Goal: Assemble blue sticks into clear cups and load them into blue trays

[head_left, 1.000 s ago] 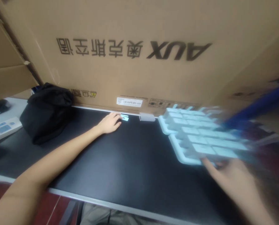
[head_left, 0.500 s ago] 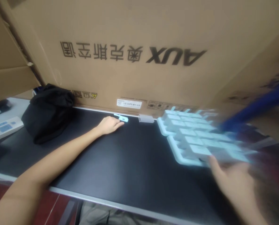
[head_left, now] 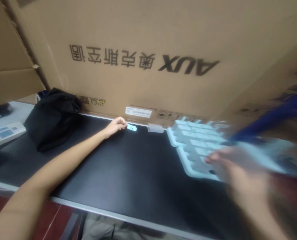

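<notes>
At the back of the black tabletop, my left hand (head_left: 115, 126) has its fingertips pinched together, close beside a small light-blue plastic piece (head_left: 132, 127). Whether they hold anything is too small to make out. My right hand (head_left: 234, 170), smeared by motion, is over the front right part of a light-blue plastic tray (head_left: 188, 163) divided into square blocks. Its fingertips point left across the blocks. A blurred pale-blue panel (head_left: 262, 155) shows behind that hand; I cannot tell whether the hand grips it.
A large cardboard box (head_left: 138, 30) stands behind the black table (head_left: 128, 176). A translucent plastic piece (head_left: 155, 128) lies against its base. Black cloth (head_left: 52, 120) is heaped at left, near a white and blue panel (head_left: 5, 133). A blue bar (head_left: 270, 115) slants in at right.
My left hand has drawn back slightly from the small light-blue piece, its fingers now pinched. My right hand has moved up and left over the tray, and the pale-blue panel shows behind it.
</notes>
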`<state>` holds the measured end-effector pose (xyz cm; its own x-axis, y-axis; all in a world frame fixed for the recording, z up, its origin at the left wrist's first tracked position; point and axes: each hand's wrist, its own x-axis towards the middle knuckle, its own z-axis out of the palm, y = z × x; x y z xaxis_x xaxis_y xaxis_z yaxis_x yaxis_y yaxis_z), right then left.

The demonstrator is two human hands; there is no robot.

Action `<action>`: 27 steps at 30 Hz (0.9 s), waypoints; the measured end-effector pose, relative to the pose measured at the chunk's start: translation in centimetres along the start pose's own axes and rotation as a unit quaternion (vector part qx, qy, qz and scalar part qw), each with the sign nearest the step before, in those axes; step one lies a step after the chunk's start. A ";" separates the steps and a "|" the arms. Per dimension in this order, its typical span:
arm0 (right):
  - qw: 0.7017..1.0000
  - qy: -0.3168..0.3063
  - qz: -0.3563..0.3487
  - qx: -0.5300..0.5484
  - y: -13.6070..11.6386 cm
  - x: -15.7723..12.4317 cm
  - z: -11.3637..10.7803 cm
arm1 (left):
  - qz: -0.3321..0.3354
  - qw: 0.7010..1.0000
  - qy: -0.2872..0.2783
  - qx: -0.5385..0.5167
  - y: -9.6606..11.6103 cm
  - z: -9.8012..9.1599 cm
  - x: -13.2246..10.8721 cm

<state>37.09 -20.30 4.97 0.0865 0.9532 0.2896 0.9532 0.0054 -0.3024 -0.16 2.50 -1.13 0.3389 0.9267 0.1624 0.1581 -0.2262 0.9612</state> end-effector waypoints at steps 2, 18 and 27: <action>0.997 -0.027 0.002 0.070 -3.3 2.2 0.7 | -0.010 0.999 -0.036 0.004 0.3 0.2 -0.2; 0.946 -0.185 -0.137 -0.229 -14.2 12.7 5.1 | 0.066 0.981 -0.001 0.183 -2.2 1.4 0.3; 0.942 -0.168 -0.150 -0.248 -14.3 14.3 5.2 | 0.112 0.949 0.026 0.294 -1.7 1.8 -0.1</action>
<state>23.15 -5.15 8.75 -0.2260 0.9735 -0.0347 0.9454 0.2278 0.2331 1.16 2.27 -3.20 0.3808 0.8460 0.3732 0.5830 -0.5329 0.6133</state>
